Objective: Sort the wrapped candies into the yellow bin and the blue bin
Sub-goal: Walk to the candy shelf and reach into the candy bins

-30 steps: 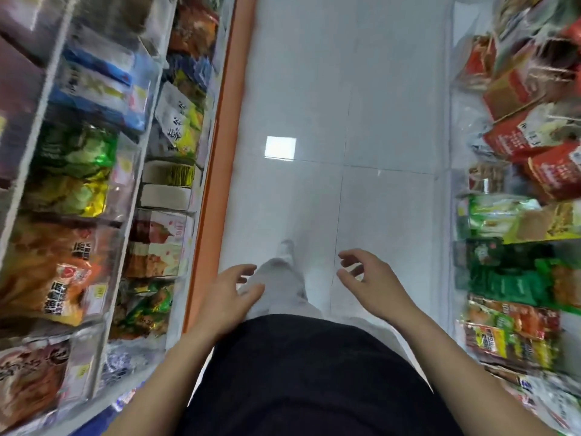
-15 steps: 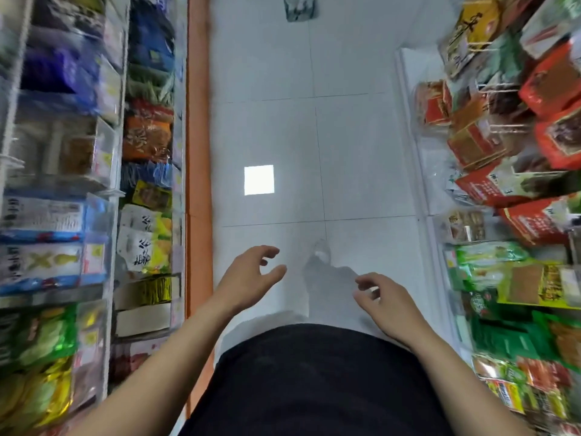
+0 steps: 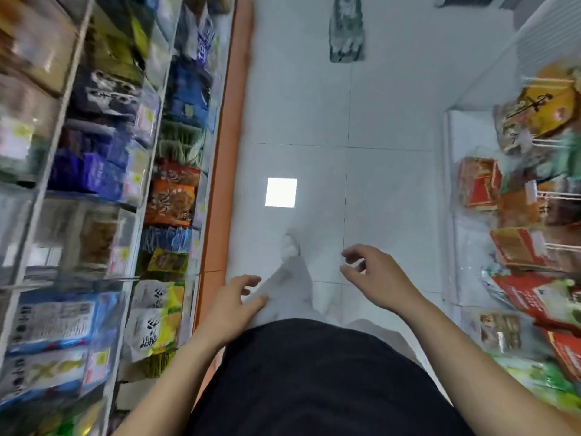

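Observation:
No wrapped candies, yellow bin or blue bin show in the head view. My left hand [image 3: 231, 305] hangs in front of my black shirt with loosely curled fingers and holds nothing. My right hand [image 3: 375, 278] floats a little higher and to the right, fingers also loosely curled and empty. Both hands are over the white tiled floor [image 3: 386, 127] of a shop aisle, with my light trouser leg and white shoe [image 3: 289, 247] between them.
Shelves of packaged snacks [image 3: 94, 215] line the left side, edged by an orange strip [image 3: 224, 171]. A white rack of red and orange packets [image 3: 528, 240] lines the right. A dark patch [image 3: 345, 29] lies on the floor far ahead. A bright square reflection [image 3: 280, 192] sits mid-aisle.
The view has travelled forward along the aisle; the shelves slid back past me. My left hand dropped lower and my right hand rose slightly. Both stayed empty.

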Available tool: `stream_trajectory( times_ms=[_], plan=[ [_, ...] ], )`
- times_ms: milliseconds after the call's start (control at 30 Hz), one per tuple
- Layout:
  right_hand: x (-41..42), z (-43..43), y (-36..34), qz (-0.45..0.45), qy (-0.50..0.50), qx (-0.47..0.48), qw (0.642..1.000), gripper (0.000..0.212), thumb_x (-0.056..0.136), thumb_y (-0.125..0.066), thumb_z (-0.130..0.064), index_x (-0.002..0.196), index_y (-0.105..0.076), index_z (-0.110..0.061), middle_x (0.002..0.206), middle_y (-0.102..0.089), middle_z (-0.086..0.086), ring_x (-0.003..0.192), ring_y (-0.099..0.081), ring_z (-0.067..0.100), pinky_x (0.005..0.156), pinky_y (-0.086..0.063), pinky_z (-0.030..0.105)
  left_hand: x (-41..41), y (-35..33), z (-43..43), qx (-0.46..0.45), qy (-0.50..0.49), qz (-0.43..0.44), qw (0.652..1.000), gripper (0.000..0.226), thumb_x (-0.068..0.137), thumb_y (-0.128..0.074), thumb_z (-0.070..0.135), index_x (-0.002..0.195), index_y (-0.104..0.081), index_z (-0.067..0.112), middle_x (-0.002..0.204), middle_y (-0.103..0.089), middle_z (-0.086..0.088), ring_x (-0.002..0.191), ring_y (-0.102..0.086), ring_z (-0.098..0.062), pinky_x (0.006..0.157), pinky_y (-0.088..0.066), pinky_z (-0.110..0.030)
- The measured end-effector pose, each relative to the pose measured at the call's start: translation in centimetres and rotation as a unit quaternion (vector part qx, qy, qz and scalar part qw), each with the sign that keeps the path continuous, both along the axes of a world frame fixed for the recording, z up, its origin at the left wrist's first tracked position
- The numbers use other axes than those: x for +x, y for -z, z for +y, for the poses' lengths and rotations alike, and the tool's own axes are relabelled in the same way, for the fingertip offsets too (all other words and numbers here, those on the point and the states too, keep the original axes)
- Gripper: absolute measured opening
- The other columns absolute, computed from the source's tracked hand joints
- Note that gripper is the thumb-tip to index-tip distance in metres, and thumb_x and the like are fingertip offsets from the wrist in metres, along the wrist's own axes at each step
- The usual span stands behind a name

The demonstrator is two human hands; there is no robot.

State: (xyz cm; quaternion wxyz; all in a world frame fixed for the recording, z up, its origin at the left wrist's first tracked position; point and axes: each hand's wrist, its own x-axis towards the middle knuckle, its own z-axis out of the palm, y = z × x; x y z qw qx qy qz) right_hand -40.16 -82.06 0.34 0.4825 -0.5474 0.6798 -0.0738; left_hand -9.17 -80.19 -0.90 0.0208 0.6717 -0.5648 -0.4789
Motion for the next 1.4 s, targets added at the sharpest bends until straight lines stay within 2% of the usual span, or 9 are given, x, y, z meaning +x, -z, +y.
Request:
stream_trajectory(
  times_ms=[133, 233, 367, 533, 767, 900, 1033, 1233, 1400],
  plan=[
    [-0.3, -8.0, 0.0, 0.015, 0.014, 0.024, 0.999, 0.031, 0.094, -0.059, -0.043, 0.123, -0.059, -0.033, 0.11, -0.059, -0.02, 0.092, -0.058, -0.001, 0.08, -0.046, 0.023, -0.6, 0.6, -10.9, -0.005, 0.027, -0.001, 1.0, 0.044, 0.089, -0.064, 0.046, 0.129, -0.059, 0.029, 0.125, -0.059, 0.014, 0.097, -0.054, 0.009, 0.074, -0.038, -0.004],
    [-1.7, -12.4, -0.8, 0.014, 0.058, 0.042, 0.997, 0.032, 0.093, -0.059, -0.04, 0.123, -0.06, -0.032, 0.107, -0.059, -0.023, 0.093, -0.058, -0.003, 0.078, -0.043, 0.017, -2.7, -0.3, -19.7, -0.021, 0.067, 0.004, 0.998, 0.046, 0.089, -0.061, 0.051, 0.13, -0.058, 0.03, 0.125, -0.059, 0.016, 0.099, -0.056, 0.005, 0.081, -0.041, -0.014],
    [-4.8, -18.0, -1.1, 0.022, 0.098, 0.063, 0.993, 0.031, 0.093, -0.06, -0.039, 0.123, -0.061, -0.031, 0.108, -0.059, -0.021, 0.095, -0.058, -0.001, 0.087, -0.046, 0.024, -7.2, -1.2, -30.6, -0.027, 0.118, 0.016, 0.993, 0.061, 0.08, -0.05, 0.067, 0.13, -0.056, 0.034, 0.123, -0.058, 0.021, 0.103, -0.055, 0.003, 0.088, -0.045, -0.025],
    [-9.8, -27.6, 0.6, 0.02, 0.109, 0.065, 0.992, 0.031, 0.093, -0.059, -0.039, 0.123, -0.06, -0.031, 0.11, -0.058, -0.018, 0.094, -0.058, -0.001, 0.085, -0.044, 0.021, -13.7, 0.0, -41.7, -0.026, 0.143, 0.012, 0.989, 0.05, 0.089, -0.057, 0.054, 0.134, -0.055, 0.032, 0.127, -0.057, 0.018, 0.105, -0.056, 0.0, 0.091, -0.047, -0.025],
    [-15.4, -45.4, -0.8, 0.009, 0.038, 0.035, 0.999, 0.033, 0.095, -0.057, -0.037, 0.127, -0.058, -0.03, 0.113, -0.058, -0.017, 0.097, -0.056, 0.0, 0.087, -0.046, 0.025, -17.8, -1.1, -52.4, -0.01, 0.075, -0.002, 0.997, 0.046, 0.09, -0.061, 0.05, 0.131, -0.057, 0.031, 0.124, -0.059, 0.02, 0.103, -0.057, 0.004, 0.085, -0.045, -0.02],
    [-15.9, -55.9, -1.9, 0.003, -0.008, 0.012, 1.0, 0.03, 0.095, -0.058, -0.04, 0.123, -0.059, -0.031, 0.111, -0.059, -0.016, 0.094, -0.056, 0.001, 0.081, -0.045, 0.023, -17.8, -1.8, -57.9, 0.001, 0.028, 0.011, 1.0, 0.046, 0.089, -0.062, 0.048, 0.13, -0.058, 0.029, 0.123, -0.06, 0.018, 0.103, -0.058, 0.003, 0.085, -0.046, -0.019],
    [-15.5, -65.8, -1.2, -0.001, -0.026, 0.002, 1.0, 0.03, 0.094, -0.059, -0.043, 0.121, -0.06, -0.032, 0.109, -0.059, -0.016, 0.093, -0.056, 0.001, 0.081, -0.045, 0.023, -17.3, -0.7, -64.8, 0.01, -0.024, 0.018, 0.999, 0.049, 0.084, -0.06, 0.055, 0.127, -0.058, 0.031, 0.12, -0.059, 0.022, 0.102, -0.058, 0.005, 0.081, -0.044, -0.015],
    [-16.5, -76.9, -0.8, 0.022, -0.001, 0.028, 0.999, 0.029, 0.095, -0.059, -0.039, 0.123, -0.06, -0.03, 0.11, -0.059, -0.015, 0.096, -0.057, 0.003, 0.082, -0.045, 0.022, -17.7, 0.1, -79.0, 0.008, 0.005, 0.016, 1.0, 0.046, 0.089, -0.061, 0.051, 0.129, -0.059, 0.029, 0.117, -0.06, 0.02, 0.1, -0.058, 0.004, 0.078, -0.042, -0.011],
    [-19.5, -83.4, -1.5, 0.033, 0.072, 0.068, 0.995, 0.03, 0.095, -0.06, -0.036, 0.125, -0.06, -0.028, 0.112, -0.059, -0.014, 0.1, -0.058, 0.005, 0.093, -0.046, 0.027, -21.2, -1.2, -92.6, -0.011, 0.076, 0.023, 0.997, 0.043, 0.09, -0.058, 0.053, 0.128, -0.057, 0.033, 0.123, -0.059, 0.02, 0.104, -0.058, 0.002, 0.092, -0.051, -0.031]
  ],
)
